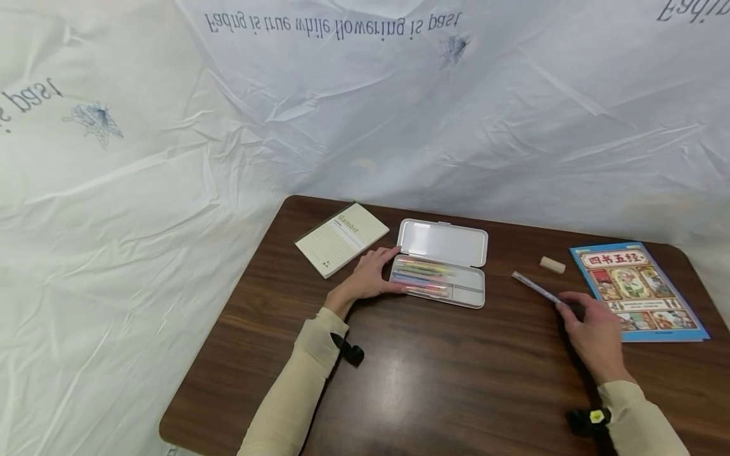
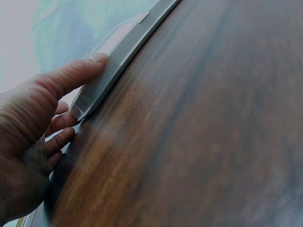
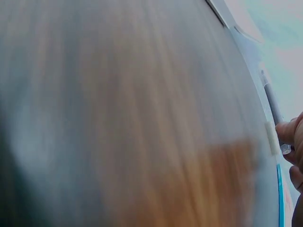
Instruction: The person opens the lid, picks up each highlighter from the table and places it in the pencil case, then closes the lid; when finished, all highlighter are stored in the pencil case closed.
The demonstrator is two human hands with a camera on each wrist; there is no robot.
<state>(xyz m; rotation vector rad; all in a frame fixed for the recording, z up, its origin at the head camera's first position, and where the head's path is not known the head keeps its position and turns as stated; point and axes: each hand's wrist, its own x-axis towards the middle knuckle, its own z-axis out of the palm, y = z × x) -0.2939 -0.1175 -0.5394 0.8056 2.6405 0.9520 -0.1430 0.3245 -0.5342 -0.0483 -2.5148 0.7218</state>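
Note:
A white pencil case lies open on the table with its lid tipped back. Several coloured pens lie in its left part. My left hand holds the case by its left end. In the left wrist view the thumb presses the case's side wall, and the other fingers bend round its end. Farther right, my right hand pinches one end of a slim pale pen. The right wrist view shows the pen between thumb and fingers.
A cream notebook lies left of the case. A small off-white eraser sits beyond the pen. The blue-bordered book lies at the right, partly behind the right hand. White printed sheeting hangs along the dark wooden table's far edge.

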